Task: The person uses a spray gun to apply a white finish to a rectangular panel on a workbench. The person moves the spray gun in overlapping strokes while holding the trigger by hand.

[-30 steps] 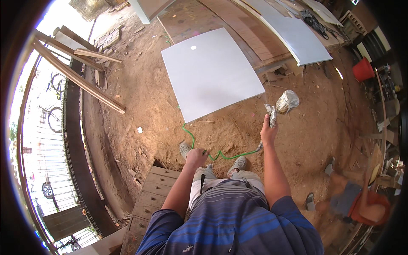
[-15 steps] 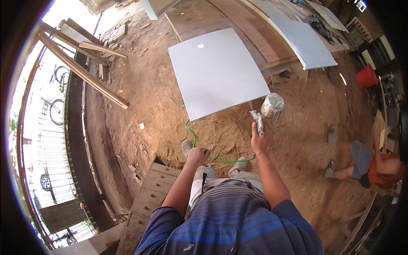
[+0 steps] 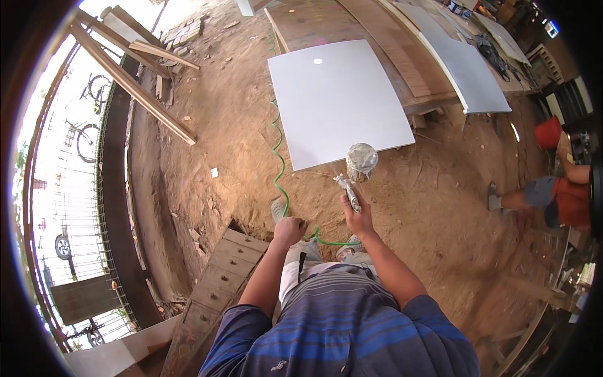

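My right hand is wrapped round the handle of a metal spray gun, with a paint-smeared cup attached. The gun points at the near edge of a flat white panel, and a faint mist shows at its nozzle. The cup overlaps that edge in view; the gun appears apart from the panel. My left hand is closed on a green coiled hose, which loops across toward my right hand and also runs up along the panel's left side. A small pale oval marks the panel's far part.
Beyond the panel stands a wooden table with boards and another pale panel. A wooden drawer unit is close on my left. At right, a person in red reaches near a red bucket. Timber posts lean at far left.
My right hand has carried the spray gun leftward along the panel's near edge. My left hand stays on the hose. The person at right has shifted, an arm now by the bucket.
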`<state>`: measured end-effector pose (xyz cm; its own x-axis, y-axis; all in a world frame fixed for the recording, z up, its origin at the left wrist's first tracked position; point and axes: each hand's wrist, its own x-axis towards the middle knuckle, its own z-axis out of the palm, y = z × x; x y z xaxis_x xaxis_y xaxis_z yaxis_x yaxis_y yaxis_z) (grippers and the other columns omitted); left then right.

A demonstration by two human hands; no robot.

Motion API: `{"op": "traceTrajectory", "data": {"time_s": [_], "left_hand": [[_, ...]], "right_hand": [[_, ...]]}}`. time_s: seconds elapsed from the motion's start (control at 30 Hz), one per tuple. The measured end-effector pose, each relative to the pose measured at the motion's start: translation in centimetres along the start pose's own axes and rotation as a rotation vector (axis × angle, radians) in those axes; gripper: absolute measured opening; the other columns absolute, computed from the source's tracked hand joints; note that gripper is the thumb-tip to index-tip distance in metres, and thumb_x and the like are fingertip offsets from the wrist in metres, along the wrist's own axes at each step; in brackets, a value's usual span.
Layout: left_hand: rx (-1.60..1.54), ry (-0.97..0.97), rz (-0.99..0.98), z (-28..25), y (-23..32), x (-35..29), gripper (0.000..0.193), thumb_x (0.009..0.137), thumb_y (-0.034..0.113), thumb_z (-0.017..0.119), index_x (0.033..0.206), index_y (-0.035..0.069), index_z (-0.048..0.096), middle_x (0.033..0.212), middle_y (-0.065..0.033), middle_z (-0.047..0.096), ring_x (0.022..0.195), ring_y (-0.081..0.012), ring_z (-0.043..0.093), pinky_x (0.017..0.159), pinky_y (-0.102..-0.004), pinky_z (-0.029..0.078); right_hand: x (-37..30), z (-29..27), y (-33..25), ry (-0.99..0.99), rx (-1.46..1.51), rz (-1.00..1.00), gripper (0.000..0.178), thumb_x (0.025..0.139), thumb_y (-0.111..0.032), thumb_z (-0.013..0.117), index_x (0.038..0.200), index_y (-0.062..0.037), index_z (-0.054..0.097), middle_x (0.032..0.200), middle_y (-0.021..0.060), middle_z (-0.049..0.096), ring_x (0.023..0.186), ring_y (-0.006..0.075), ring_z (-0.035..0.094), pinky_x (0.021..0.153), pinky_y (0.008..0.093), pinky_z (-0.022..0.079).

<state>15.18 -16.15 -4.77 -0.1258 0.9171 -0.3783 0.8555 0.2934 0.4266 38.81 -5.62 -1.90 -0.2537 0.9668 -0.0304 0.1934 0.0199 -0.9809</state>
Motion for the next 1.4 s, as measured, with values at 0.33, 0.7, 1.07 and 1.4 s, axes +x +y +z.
{"op": "traceTrajectory", "data": {"time_s": [0.33,0.7,1.07,1.4], "left_hand": [[0.005,-0.002,-0.044,-0.1,-1.0,-0.7,0.043,0.096,0.044,0.063,0.085,0.005,0.078,0.083,-0.0239,0.073,0.082,-0.0431,0.072,0.078,-0.0552,0.057],[-0.006,0.000,-0.030,0.6,-1.4,-0.4,0.045,0.098,0.048,0.063,0.082,0.009,0.079,0.079,-0.0234,0.071,0.079,-0.0440,0.071,0.075,-0.0555,0.055],[0.015,-0.061,-0.029,0.1,-0.4,0.6,0.046,0.097,0.048,0.062,0.088,0.006,0.079,0.087,-0.0235,0.074,0.087,-0.0430,0.072,0.080,-0.0551,0.057],[0.022,-0.011,0.034,-1.0,2.0,1.7,0.049,0.098,0.048,0.063,0.081,0.004,0.075,0.083,-0.0248,0.072,0.083,-0.0451,0.071,0.077,-0.0561,0.055]], "right_hand": [[-0.6,2.5,-0.4,-0.113,-0.051,0.014,0.051,0.106,-0.028,0.067,0.154,-0.0185,0.055,0.118,0.0160,0.077,0.098,0.0162,0.072,0.087,0.0346,0.055],[-0.8,2.4,-1.7,-0.268,0.098,0.141,0.051,0.106,-0.027,0.067,0.154,-0.0146,0.055,0.117,0.0126,0.075,0.102,0.0126,0.066,0.094,0.0312,0.052],[0.5,-0.8,0.2,0.113,0.110,0.053,0.055,0.106,-0.030,0.066,0.154,-0.0067,0.054,0.120,0.0116,0.072,0.105,0.0116,0.064,0.095,0.0305,0.051],[3.9,-7.8,2.4,0.477,-0.028,0.059,0.047,0.106,-0.039,0.064,0.132,0.0006,0.066,0.112,0.0118,0.072,0.099,0.0201,0.066,0.087,0.0375,0.052]]}}
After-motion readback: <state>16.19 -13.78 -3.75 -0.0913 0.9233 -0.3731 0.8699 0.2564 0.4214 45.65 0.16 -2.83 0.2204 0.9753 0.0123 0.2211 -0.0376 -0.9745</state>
